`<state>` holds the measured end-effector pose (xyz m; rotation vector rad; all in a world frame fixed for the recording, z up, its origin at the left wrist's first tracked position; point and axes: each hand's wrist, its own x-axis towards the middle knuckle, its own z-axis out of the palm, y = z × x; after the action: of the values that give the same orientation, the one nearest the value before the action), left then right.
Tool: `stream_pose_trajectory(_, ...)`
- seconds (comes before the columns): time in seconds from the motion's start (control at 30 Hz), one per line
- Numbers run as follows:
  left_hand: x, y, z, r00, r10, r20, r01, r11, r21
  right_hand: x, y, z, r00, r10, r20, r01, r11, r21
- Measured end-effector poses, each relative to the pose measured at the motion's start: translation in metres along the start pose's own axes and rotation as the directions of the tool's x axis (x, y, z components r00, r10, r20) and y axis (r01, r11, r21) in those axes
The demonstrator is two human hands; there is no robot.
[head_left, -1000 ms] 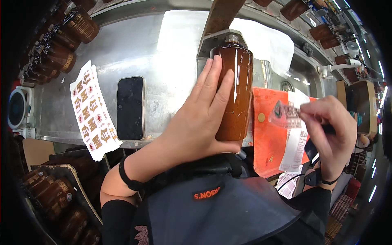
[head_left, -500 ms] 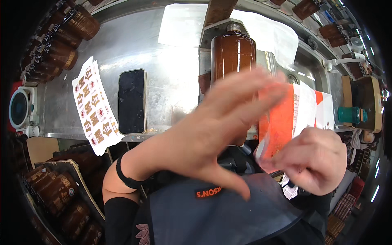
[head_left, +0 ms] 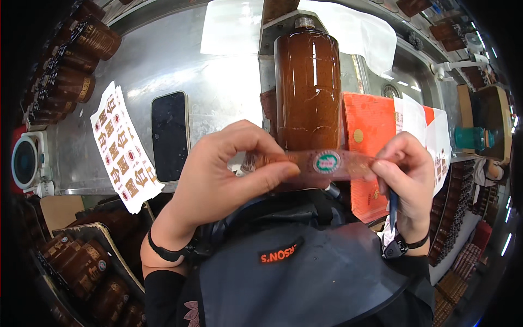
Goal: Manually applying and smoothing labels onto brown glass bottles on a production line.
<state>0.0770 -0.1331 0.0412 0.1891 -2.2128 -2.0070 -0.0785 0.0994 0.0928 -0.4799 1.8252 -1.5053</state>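
Note:
My left hand (head_left: 234,169) pinches one end of a see-through label strip (head_left: 354,164) between thumb and fingers. At its other end, the thumb and forefinger of my right hand (head_left: 407,177) grip it, so it spans the gap between both hands. The strip bears a round green-and-white emblem. A slim dark-blue tool (head_left: 393,208) pokes down from my right hand; its kind is unclear. Just beyond the strip lies a glossy brown bottle (head_left: 308,90), its neck away from me. The strip and my hands hide its near end.
Left of the bottle are a black phone (head_left: 169,136) and printed sticker sheets (head_left: 122,147). An orange-red sheet (head_left: 368,122) lies to its right. Brown jars (head_left: 76,60) line the far left, and boxed jars (head_left: 76,256) sit low at left. A teal jar (head_left: 473,138) stands at right.
The blurred left hand has drawn back from over the bottle and now pinches the strip. My right hand has turned up and moved slightly left, gripping the strip's other end.

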Motion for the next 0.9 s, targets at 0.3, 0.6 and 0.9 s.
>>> stream_pose_trajectory(0.3,0.001,-0.029,0.009,0.981,-0.035,-0.189,0.017,0.995,-0.094,0.023,0.029,-0.002,0.999,0.041,0.022,-0.043,0.996,0.077)
stream_pose_trajectory(0.6,0.005,-0.024,0.014,0.966,-0.182,-0.185,0.144,0.969,-0.201,0.03,0.033,-0.005,0.998,0.052,0.02,-0.054,0.994,0.098)
stream_pose_trajectory(0.9,0.007,-0.023,0.015,0.963,-0.194,-0.187,0.142,0.955,-0.261,0.034,0.035,-0.005,0.997,0.065,0.041,-0.069,0.992,0.103)
